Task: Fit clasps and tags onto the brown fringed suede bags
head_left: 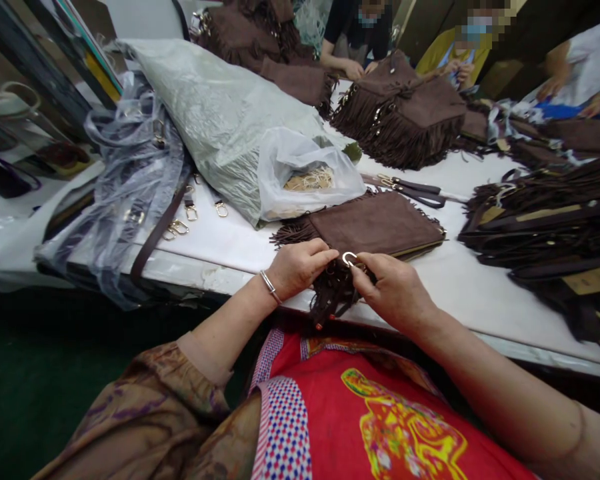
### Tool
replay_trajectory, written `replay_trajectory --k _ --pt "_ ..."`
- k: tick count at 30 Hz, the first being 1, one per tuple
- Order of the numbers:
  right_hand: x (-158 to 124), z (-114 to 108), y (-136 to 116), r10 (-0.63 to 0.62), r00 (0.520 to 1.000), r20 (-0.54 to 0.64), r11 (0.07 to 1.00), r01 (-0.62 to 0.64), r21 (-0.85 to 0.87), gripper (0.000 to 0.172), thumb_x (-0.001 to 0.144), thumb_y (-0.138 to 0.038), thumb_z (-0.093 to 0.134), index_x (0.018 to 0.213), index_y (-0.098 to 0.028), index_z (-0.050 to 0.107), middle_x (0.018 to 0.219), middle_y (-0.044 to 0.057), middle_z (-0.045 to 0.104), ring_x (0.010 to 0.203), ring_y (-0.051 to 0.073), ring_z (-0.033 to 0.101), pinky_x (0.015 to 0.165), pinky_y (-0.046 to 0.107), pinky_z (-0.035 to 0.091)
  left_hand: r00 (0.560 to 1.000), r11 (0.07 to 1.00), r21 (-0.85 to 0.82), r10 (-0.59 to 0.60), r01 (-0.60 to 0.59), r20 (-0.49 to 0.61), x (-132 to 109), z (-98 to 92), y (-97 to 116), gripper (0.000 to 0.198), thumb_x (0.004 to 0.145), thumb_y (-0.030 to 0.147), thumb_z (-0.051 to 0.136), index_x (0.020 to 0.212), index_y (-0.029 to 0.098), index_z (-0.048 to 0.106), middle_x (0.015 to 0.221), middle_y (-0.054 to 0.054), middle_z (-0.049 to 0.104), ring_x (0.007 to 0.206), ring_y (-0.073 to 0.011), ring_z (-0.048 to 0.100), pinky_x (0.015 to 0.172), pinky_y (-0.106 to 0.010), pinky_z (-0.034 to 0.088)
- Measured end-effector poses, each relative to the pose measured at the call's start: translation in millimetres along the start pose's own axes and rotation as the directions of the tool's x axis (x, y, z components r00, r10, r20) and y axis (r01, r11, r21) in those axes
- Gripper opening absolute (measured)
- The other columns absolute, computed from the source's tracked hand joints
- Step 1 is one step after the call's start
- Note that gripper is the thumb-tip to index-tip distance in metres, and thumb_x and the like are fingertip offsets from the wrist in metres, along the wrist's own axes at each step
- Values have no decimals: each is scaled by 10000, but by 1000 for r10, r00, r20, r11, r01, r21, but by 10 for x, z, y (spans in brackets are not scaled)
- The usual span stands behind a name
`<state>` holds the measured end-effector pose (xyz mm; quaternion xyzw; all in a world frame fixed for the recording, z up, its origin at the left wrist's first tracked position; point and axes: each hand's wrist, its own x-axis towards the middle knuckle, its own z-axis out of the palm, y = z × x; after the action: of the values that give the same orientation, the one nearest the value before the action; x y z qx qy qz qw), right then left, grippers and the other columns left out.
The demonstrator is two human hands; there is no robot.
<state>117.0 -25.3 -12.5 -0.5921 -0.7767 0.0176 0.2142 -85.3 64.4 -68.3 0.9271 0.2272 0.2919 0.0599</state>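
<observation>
A brown fringed bag [375, 223] lies flat at the table's near edge, its zip side towards me. My right hand [395, 287] pinches a shiny metal clasp [349, 259] between thumb and forefinger, just in front of the bag. Close by on the left, my left hand [300, 268] is closed with its fingertips pressed together by the clasp; what they hold is hidden. Dark tassels [330, 297] with small metal fittings hang below both hands over the table edge.
A large grey-green sack [210, 113] and a white plastic bag of tags [305, 180] lie beyond. Wrapped straps [135, 167] and loose clasps [180, 227] are leftward. Wrist straps [415, 190] lie behind the bag; stacked fringed bags [550, 220] rightward. Co-workers [357, 40] sit opposite.
</observation>
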Motion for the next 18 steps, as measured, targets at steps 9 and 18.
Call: replay_trajectory --k 9,18 --pt "-56 -38 -30 35 999 -28 999 -33 37 198 909 -277 534 936 -159 690 816 66 711 739 208 655 680 303 443 991 971 199 130 -135 37 116 -38 -59 307 1008 319 414 1171 163 623 989 -83 669 828 -171 655 612 -246 493" --pt "-25 -190 -8 41 994 -100 999 -38 32 199 904 -283 533 958 -173 691 891 82 734 792 213 673 732 303 464 1000 991 130 -18 17 4 206 -17 52 329 986 243 387 1200 94 588 1001 -122 654 823 -192 662 699 -290 545"
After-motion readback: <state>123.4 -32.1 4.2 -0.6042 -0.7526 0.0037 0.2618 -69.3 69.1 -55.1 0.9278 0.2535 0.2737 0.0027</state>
